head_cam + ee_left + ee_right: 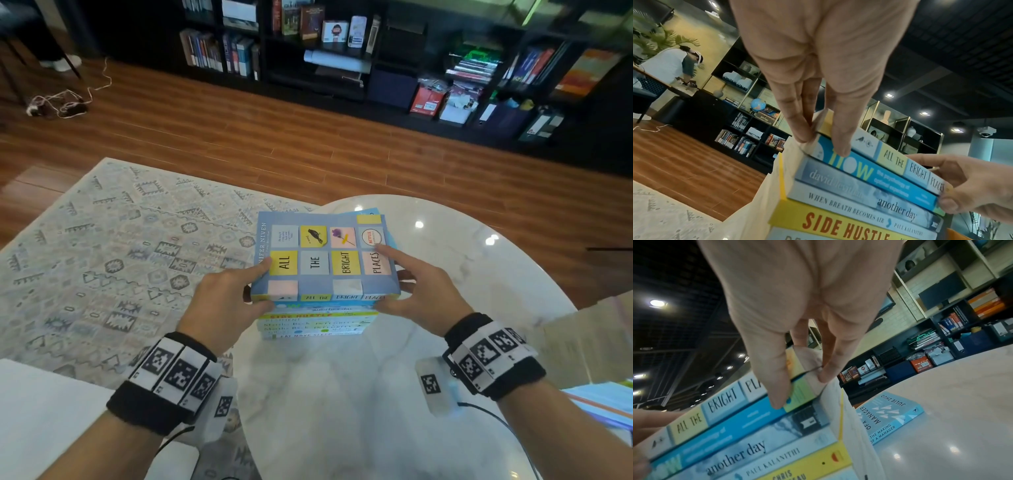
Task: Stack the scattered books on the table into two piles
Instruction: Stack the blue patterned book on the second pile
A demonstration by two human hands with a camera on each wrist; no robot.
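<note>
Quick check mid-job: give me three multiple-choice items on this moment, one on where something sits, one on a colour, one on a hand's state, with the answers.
1. Where is All the Bright Places?
A. On top of the stack
B. Flat on the rug
C. On the shelf

2. What colour is the Side Hustle spine?
A. Red
B. Yellow
C. Black

3. What is the left hand doing?
A. Hanging idle
B. Flat on the table
C. Gripping the left end of the top books

Answers: 1 A, its cover is uppermost in the head view, with Flow right under it. 2 B, the left wrist view shows a yellow spine with orange-red letters. 3 C, its thumb lies across the spines and its fingers press the page edges, while the right hand holds the other end.
</note>
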